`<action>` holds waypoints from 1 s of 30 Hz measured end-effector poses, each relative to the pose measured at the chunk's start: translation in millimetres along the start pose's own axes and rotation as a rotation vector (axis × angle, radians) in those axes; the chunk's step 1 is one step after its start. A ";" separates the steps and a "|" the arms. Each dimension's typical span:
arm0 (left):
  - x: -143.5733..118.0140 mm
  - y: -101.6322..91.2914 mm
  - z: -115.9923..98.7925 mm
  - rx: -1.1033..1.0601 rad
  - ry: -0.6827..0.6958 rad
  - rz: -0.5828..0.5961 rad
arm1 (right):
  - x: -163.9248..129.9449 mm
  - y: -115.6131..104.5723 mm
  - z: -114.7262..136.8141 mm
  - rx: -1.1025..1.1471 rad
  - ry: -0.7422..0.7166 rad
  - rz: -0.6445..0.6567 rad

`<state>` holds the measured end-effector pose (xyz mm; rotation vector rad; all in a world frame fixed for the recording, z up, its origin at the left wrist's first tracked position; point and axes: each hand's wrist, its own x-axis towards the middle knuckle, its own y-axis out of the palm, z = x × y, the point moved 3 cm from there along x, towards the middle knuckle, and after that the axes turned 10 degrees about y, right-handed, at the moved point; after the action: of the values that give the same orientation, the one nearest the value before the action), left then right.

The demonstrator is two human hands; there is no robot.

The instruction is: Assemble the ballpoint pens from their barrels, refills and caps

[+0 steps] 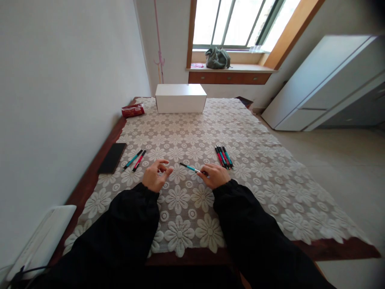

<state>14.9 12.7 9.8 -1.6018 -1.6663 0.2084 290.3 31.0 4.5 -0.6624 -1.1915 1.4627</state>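
White lace cloth (pixel 240 168) with a flower pattern covers the wooden tabletop (pixel 90 176), biggest thing in view. White box (pixel 181 98) sits at the far end, red packet (pixel 132 110) just left of it near the wall. Dark phone (pixel 112 157) lies flat at the left edge. Bundle of red and teal pens (pixel 223 156) lies right of centre, near the right hand. Two loose pens (pixel 135 159), one teal and one red, lie side by side between the phone and the left hand.

Right hand (pixel 215 175) pinches one end of a teal pen (pixel 189 167), holding it low over the cloth with the tip pointing left. Left hand (pixel 156 175) is loosely curled, fingers half closed on nothing that can be made out, apart from the pen tip.

Pen looks light, stiff and smooth plastic, likely to roll or slip; best gripped mid-barrel with thumb and two fingers.
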 end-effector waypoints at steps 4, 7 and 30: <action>13.4 -21.9 15.9 0.285 -0.017 -0.031 | 2.4 -18.2 -26.5 -0.235 0.416 0.010; 20.6 -40.8 28.5 0.479 -0.064 -0.027 | 1.8 -27.9 -37.8 -0.334 0.575 0.072; 21.1 -38.5 45.5 0.179 -0.096 -0.004 | 1.2 -30.3 -52.2 -0.365 0.679 0.072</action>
<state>-40.8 42.6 11.9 -1.4747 -1.6726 0.4264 347.9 46.1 14.7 -1.3372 -0.8944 0.9462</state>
